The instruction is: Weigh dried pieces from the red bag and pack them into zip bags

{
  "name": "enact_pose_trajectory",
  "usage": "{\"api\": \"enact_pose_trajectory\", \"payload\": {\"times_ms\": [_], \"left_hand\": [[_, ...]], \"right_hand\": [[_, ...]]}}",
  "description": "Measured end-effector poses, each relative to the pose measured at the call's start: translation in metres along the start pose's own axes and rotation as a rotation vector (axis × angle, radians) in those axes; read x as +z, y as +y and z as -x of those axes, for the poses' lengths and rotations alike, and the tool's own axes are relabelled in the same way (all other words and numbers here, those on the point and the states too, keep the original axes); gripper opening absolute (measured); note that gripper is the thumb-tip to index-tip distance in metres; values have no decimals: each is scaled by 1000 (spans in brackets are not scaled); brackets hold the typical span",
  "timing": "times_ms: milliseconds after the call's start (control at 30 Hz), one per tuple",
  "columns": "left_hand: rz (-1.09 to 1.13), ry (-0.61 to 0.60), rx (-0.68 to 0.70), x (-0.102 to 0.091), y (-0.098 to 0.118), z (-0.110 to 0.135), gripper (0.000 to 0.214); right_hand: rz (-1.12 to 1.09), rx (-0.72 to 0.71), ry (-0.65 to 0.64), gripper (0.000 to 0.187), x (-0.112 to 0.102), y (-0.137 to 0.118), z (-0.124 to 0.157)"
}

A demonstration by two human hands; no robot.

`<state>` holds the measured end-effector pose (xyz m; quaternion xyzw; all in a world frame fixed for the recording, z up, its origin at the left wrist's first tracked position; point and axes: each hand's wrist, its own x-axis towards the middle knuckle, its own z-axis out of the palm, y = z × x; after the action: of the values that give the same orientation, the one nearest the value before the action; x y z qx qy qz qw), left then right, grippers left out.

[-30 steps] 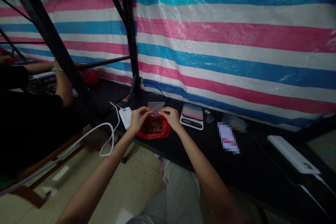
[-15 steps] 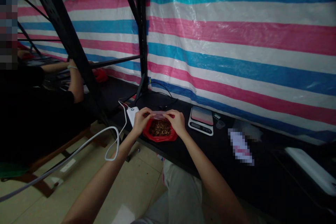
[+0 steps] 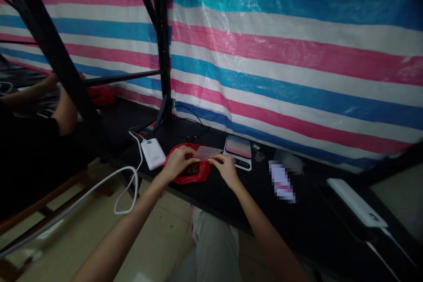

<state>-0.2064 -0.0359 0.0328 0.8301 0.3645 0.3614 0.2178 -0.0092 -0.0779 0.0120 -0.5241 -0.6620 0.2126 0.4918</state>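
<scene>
both hands hold a clear bag between them, above the right-hand side of a red bag. the left hand has its fingers pinched together on the clear bag's left side; the right hand has its fingers clamped on its near right side. the clear bag looks flat, its free edge pointing toward the back edge of the tabletop.

the red bag sits close to the front edge of the tabletop, its mouth spread wide around brown bits; the left hand covers part of it. just left of it, also near the front edge, lies a white power bank with a white cable plugged into its far end.

a scale stands just beyond the right hand, nearer the back edge, with a small clear cup to its right. further right are a blurred-out packet and, behind it, some crumpled clear plastic. toward the right end lies a second power bank. a striped tarp hangs along the back edge.
</scene>
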Motion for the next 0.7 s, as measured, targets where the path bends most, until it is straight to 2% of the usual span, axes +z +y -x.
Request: {"api": "enact_pose_trajectory", "payload": {"times_ms": [133, 300, 400, 567, 700], "left_hand": [[-8, -124, 101, 27, 27, -6, 25], [-63, -197, 169, 76, 58, -12, 20], [-68, -257, 197, 104, 70, -15, 19], [-19, -335, 211, 142, 75, -23, 18], [-57, -365, 211, 161, 68, -26, 18]], "right_hand": [[88, 30, 36, 15, -32, 10, 28], [150, 83, 97, 13, -77, 28, 64], [159, 170, 143, 15, -98, 43, 83], [58, 313, 242, 19, -112, 71, 103], [172, 368, 271, 20, -111, 78, 110]]}}
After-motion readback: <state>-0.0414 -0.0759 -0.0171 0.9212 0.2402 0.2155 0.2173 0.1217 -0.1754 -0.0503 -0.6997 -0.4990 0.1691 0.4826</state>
